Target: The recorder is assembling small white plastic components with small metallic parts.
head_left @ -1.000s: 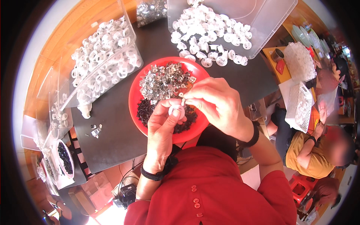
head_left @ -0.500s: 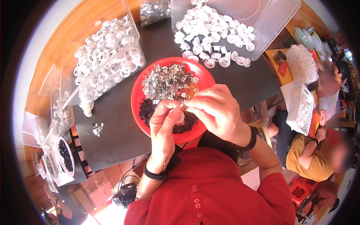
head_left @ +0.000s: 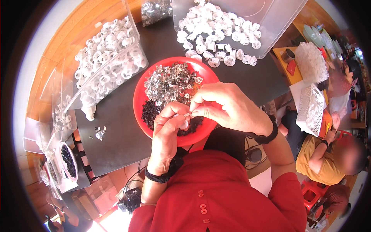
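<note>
Over the red round tray, my left hand pinches a small white round plastic part between thumb and fingers. My right hand has its thumb and index finger pressed together at the part's upper edge. A tiny light piece shows between the two hands' fingertips, too small to name. Beneath and beyond the hands, the tray holds a heap of small shiny metal pieces and a heap of small black pieces, partly covered by my left hand.
White plastic parts fill a clear bin at left and spill from another clear bin at the back. A few loose pieces lie on the dark table. A bag of metal pieces stands behind. People sit at right near a white basket.
My right hand has turned and drawn slightly right, its fingers more arched. My left hand still grips the white part, with little movement. The whole view has shifted slightly.
</note>
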`<action>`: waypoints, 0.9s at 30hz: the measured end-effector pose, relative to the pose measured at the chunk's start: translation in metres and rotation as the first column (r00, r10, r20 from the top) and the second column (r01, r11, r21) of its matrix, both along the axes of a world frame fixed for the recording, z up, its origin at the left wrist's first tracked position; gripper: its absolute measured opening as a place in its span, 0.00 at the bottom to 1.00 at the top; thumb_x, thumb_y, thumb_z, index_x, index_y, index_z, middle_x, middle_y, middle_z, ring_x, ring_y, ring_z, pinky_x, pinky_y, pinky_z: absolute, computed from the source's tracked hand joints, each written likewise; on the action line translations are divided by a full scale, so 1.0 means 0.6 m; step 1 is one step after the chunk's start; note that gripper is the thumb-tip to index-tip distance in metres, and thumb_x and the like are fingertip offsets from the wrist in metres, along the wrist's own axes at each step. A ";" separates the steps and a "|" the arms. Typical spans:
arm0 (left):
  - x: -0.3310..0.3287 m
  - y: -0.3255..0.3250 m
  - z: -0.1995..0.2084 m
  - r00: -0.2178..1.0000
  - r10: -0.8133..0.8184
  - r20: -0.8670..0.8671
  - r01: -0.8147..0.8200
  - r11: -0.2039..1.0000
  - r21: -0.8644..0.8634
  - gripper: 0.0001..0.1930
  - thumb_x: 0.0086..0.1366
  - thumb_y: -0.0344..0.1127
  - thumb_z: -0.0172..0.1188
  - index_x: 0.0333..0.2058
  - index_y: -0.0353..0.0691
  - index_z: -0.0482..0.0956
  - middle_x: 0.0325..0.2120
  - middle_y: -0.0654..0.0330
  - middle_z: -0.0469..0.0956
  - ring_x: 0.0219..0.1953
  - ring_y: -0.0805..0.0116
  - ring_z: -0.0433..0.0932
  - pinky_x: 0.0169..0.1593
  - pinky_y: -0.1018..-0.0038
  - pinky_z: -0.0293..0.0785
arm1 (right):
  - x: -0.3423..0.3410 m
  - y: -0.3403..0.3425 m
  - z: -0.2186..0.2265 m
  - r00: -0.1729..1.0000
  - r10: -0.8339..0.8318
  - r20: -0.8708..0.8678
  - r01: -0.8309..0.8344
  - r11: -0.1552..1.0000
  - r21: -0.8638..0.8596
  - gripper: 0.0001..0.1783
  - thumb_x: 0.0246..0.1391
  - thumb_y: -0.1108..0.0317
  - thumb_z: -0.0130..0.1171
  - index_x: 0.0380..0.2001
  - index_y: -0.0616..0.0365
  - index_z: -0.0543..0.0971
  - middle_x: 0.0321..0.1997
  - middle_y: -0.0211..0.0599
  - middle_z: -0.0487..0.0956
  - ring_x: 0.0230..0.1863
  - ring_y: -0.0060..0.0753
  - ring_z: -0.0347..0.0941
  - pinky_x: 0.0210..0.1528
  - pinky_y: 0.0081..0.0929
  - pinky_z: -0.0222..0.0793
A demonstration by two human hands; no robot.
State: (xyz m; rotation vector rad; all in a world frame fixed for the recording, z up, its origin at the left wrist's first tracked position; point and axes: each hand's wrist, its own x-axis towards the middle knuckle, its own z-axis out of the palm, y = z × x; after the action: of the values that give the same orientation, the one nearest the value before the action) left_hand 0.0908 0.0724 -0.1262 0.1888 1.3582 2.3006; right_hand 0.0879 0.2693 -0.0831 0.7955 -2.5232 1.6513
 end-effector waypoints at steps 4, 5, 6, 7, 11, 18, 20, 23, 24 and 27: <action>0.002 0.004 0.001 0.999 -0.004 0.037 0.004 1.000 -0.022 0.04 0.60 0.28 0.50 0.31 0.38 0.74 0.29 0.67 0.72 0.28 0.81 0.64 0.35 0.82 0.62 | 0.006 0.000 -0.001 0.998 -0.007 0.055 0.009 1.000 -0.029 0.04 0.51 0.75 0.58 0.29 0.64 0.73 0.27 0.42 0.76 0.29 0.46 0.74 0.32 0.33 0.68; 0.002 0.005 0.001 0.999 -0.008 0.036 0.009 1.000 -0.021 0.04 0.60 0.28 0.50 0.31 0.38 0.74 0.29 0.67 0.71 0.28 0.81 0.64 0.35 0.82 0.62 | 0.007 0.001 -0.002 0.997 0.004 0.073 -0.002 1.000 -0.025 0.04 0.52 0.75 0.57 0.30 0.64 0.73 0.28 0.42 0.76 0.29 0.45 0.74 0.32 0.33 0.68; 0.002 0.005 0.000 0.999 -0.011 0.034 0.012 1.000 -0.021 0.04 0.61 0.29 0.50 0.31 0.38 0.74 0.28 0.67 0.71 0.28 0.81 0.64 0.35 0.82 0.62 | 0.008 0.002 -0.002 0.996 0.016 0.091 -0.015 1.000 -0.022 0.05 0.52 0.74 0.57 0.30 0.64 0.72 0.28 0.43 0.77 0.29 0.44 0.74 0.32 0.33 0.68; 0.002 0.005 -0.001 0.999 -0.011 0.035 0.012 1.000 -0.022 0.04 0.61 0.29 0.50 0.31 0.38 0.74 0.28 0.67 0.71 0.28 0.81 0.64 0.35 0.82 0.62 | 0.009 0.003 -0.003 0.996 0.017 0.092 -0.015 1.000 -0.023 0.05 0.52 0.74 0.57 0.30 0.64 0.72 0.28 0.43 0.77 0.29 0.44 0.74 0.32 0.33 0.68; -0.001 0.005 -0.003 0.998 -0.062 0.004 0.062 0.997 0.037 0.04 0.61 0.29 0.50 0.31 0.38 0.74 0.28 0.67 0.71 0.28 0.80 0.64 0.35 0.81 0.62 | 0.009 0.008 -0.001 0.978 0.074 0.194 -0.061 0.996 -0.070 0.05 0.55 0.73 0.56 0.31 0.64 0.72 0.27 0.42 0.76 0.28 0.39 0.74 0.32 0.31 0.68; -0.002 0.009 -0.009 0.996 -0.041 0.083 0.033 0.996 0.085 0.10 0.63 0.30 0.51 0.41 0.35 0.75 0.35 0.61 0.75 0.34 0.76 0.71 0.40 0.79 0.67 | 0.022 0.007 -0.010 0.976 -0.051 0.210 0.078 0.990 -0.121 0.05 0.57 0.73 0.54 0.32 0.64 0.70 0.26 0.42 0.74 0.27 0.39 0.71 0.31 0.29 0.66; 0.000 0.014 -0.006 0.996 -0.029 0.079 0.021 0.995 0.096 0.13 0.63 0.29 0.52 0.46 0.34 0.74 0.39 0.59 0.75 0.37 0.74 0.72 0.43 0.78 0.69 | 0.025 0.007 -0.014 0.982 -0.119 0.149 0.134 0.986 -0.095 0.05 0.58 0.73 0.53 0.33 0.63 0.69 0.27 0.43 0.73 0.27 0.41 0.72 0.31 0.31 0.67; 0.008 0.017 -0.011 0.999 0.003 0.048 -0.006 0.997 0.079 0.17 0.63 0.24 0.53 0.52 0.34 0.72 0.46 0.56 0.74 0.44 0.70 0.74 0.50 0.74 0.70 | 0.032 -0.001 -0.029 0.972 -0.235 0.025 0.236 0.969 -0.071 0.04 0.58 0.74 0.52 0.35 0.62 0.68 0.28 0.45 0.73 0.29 0.46 0.72 0.31 0.33 0.67; 0.010 0.019 -0.013 1.000 0.017 0.021 -0.018 0.998 0.055 0.19 0.63 0.21 0.53 0.54 0.34 0.71 0.48 0.55 0.72 0.48 0.68 0.74 0.54 0.72 0.70 | 0.036 -0.005 -0.035 0.957 -0.288 -0.036 0.286 0.956 -0.068 0.04 0.58 0.74 0.52 0.35 0.62 0.68 0.29 0.46 0.73 0.30 0.49 0.72 0.32 0.34 0.68; 0.012 0.028 -0.008 0.999 0.038 0.009 -0.039 0.995 0.087 0.24 0.61 0.16 0.54 0.56 0.35 0.67 0.49 0.56 0.72 0.50 0.68 0.73 0.57 0.71 0.68 | 0.048 -0.017 -0.054 0.938 -0.336 -0.087 0.334 0.942 -0.039 0.06 0.56 0.76 0.53 0.35 0.60 0.67 0.31 0.45 0.72 0.31 0.51 0.72 0.32 0.38 0.67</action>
State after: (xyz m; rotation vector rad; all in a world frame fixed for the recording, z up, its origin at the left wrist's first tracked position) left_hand 0.0981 0.0894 -0.1312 0.1830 1.2687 2.3923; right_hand 0.1166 0.2589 -0.1153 0.3981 -2.4042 1.4916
